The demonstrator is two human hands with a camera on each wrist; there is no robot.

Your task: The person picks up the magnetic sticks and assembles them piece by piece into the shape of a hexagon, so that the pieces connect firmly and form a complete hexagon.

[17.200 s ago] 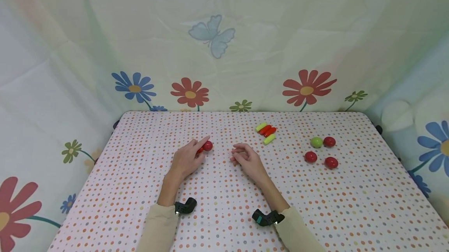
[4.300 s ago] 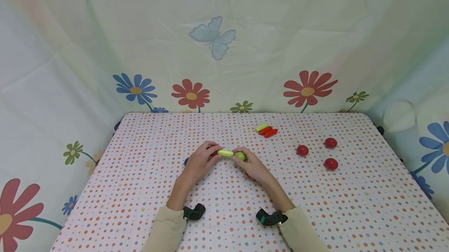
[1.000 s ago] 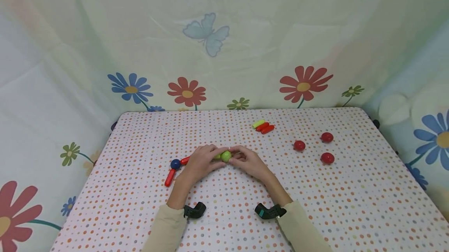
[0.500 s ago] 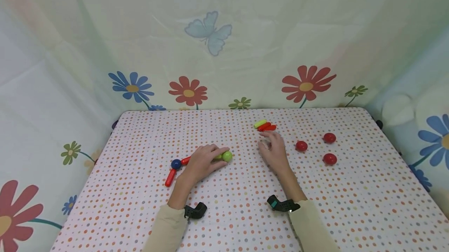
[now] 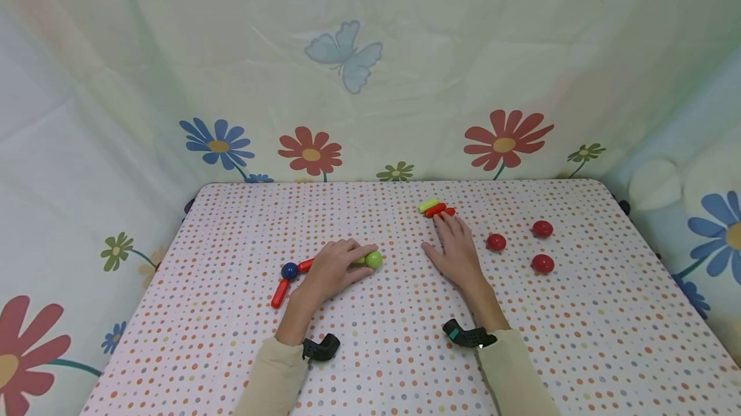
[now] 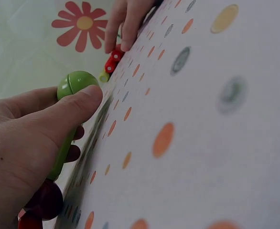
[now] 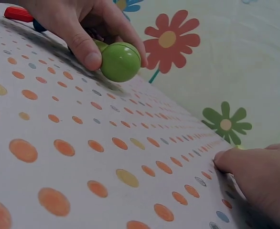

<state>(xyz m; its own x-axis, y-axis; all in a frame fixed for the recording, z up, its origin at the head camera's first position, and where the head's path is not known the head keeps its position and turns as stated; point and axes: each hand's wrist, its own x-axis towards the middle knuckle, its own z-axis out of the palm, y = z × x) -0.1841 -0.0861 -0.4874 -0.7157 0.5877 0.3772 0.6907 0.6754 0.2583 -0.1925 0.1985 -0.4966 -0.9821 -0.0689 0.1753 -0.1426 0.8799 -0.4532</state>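
Note:
My left hand (image 5: 334,269) grips a green stick (image 6: 62,155) with a green ball (image 5: 374,260) on its end, thumb against the ball. These belong to a chain: a dark red ball (image 6: 48,200) shows under the hand, and beyond it a red stick (image 5: 305,265), a blue ball (image 5: 289,271) and another red stick (image 5: 280,293). My right hand (image 5: 460,255) reaches to the back of the table, its extended fingers over the nearest loose red stick (image 5: 450,211) and mostly hiding it. Beside that lie a second red stick (image 5: 435,209) and a yellow-green stick (image 5: 428,205).
Three red balls (image 5: 543,264) lie apart on the right side of the table. A dotted cloth covers the tabletop (image 5: 370,358). Behind it hangs a flowered curtain (image 5: 405,81).
Since 4.3 seconds ago the green ball has joined the green stick. The right hand has let go of the ball and moved right and back to the loose sticks. The left hand stays.

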